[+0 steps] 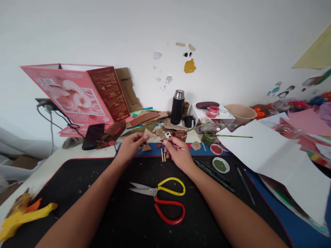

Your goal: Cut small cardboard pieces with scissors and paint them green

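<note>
My left hand (131,146) is closed, pinching a small tan cardboard piece (149,133) between thumb and fingers. Below that piece, a cardboard triangle (146,148) lies on the blue mat. In my closed right hand (178,155) is a thin pencil-like stick (179,147) with a reddish, pale-ended shaft; whether it is a brush or a pencil I cannot tell. Two short wooden sticks (162,155) lie beside my right fingers. Nearer to me, scissors (152,190) with one yellow and one red handle rest partly open on the black mat (124,213).
A yellow glue gun (31,218) lies at the left. Behind my hands stand a black thermos (177,109), a brown paint jar (180,135) and a green paint jar (208,138). A lid with green paint (221,165) sits right; a pink box (74,96) stands back left.
</note>
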